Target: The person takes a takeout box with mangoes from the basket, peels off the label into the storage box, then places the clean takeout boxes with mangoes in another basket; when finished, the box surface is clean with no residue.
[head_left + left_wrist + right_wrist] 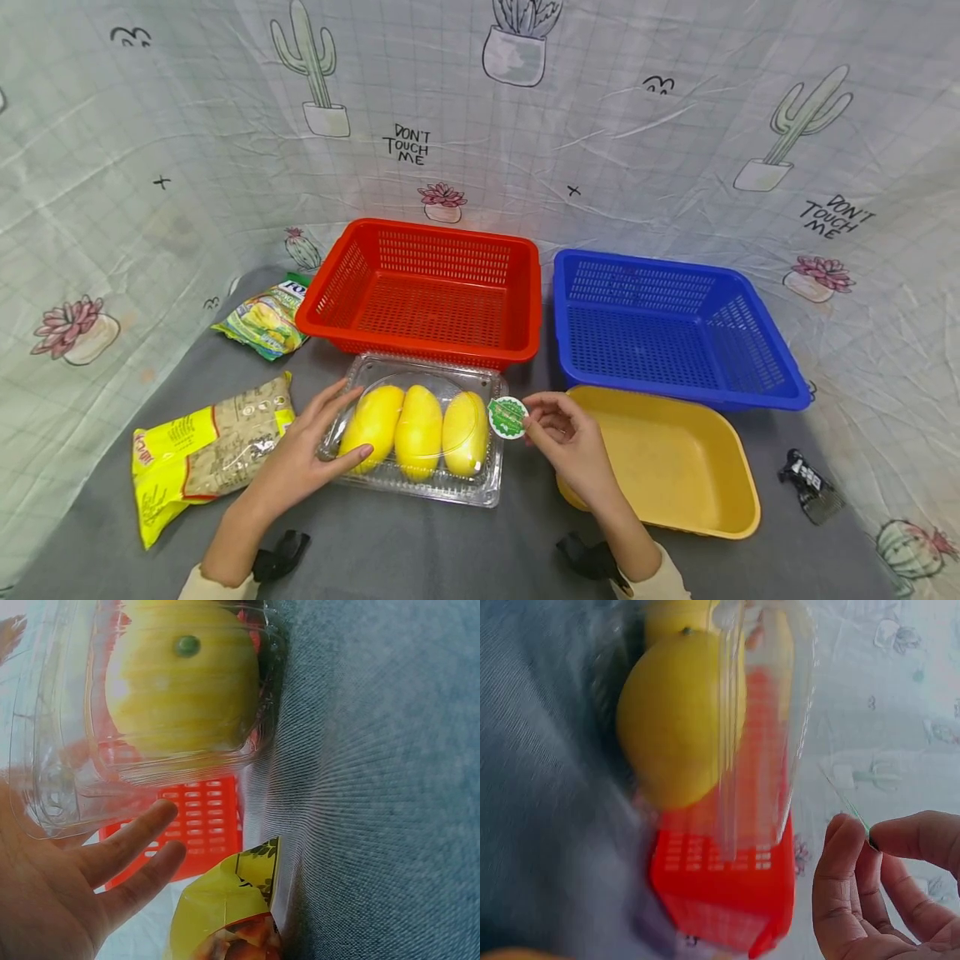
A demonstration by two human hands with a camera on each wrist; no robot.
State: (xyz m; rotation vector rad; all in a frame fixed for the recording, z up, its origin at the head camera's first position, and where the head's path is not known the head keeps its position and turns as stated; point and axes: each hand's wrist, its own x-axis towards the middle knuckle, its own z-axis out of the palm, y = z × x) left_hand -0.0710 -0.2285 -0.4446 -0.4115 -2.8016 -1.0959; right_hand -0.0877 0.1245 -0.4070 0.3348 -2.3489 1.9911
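A clear plastic clamshell box (491,492) holds three yellow mangoes (418,432) and lies with its lid down in front of the red basket. My left hand (307,450) rests along the box's left side, thumb over the lid and fingers extended by the far left corner. In the left wrist view, straight fingers (139,832) show beside the box's corner. Just right of the box, my right hand (573,446) pinches a round green and white sticker (508,417) between thumb and forefinger. From the right wrist view the sticker (845,801) appears nearly edge-on, raised beside the box.
Behind the box stands a red basket (420,344), with a blue basket (682,392) to its right. A yellow tray (738,467) sits by my right hand. Two packets, one yellow (202,454) and one green-yellow (266,321), lie left. A small black item (810,483) lies far right.
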